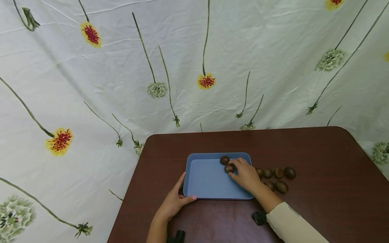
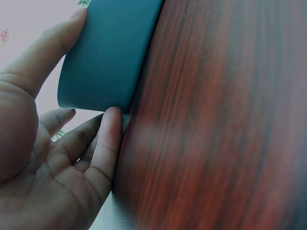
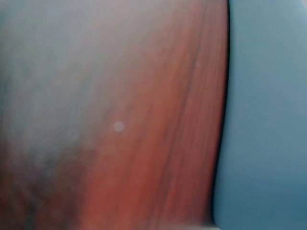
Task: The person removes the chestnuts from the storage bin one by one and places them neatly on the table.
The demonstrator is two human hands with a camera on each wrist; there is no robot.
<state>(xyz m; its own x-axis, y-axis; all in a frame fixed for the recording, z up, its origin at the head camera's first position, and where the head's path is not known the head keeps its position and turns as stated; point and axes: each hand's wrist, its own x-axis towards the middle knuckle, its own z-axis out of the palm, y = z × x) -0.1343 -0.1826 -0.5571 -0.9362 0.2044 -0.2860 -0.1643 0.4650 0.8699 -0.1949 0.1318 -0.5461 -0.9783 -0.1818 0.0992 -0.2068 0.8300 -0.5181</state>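
A shallow blue tray point(image 1: 206, 179) lies on the table. My left hand point(image 1: 174, 202) holds its near left corner, with the thumb on the front edge and the fingers along the left side. In the left wrist view the tray's corner point(image 2: 108, 62) sits between the thumb and the fingers. Over the tray's right side, my right hand point(image 1: 245, 175) pinches a round, dark brown fruit point(image 1: 229, 168) between thumb and fingers. Another brown fruit point(image 1: 225, 160) lies just behind it in the tray. The right wrist view shows the tray's edge point(image 3: 259, 115) but no fingers.
Right of the tray, several brown fruits point(image 1: 281, 186) lie in two rough rows on the dark red-brown wooden table point(image 1: 334, 195). Black wrist gear point(image 1: 259, 218) sits below the right forearm. Behind the table hangs a white flower-print cloth point(image 1: 273, 50).
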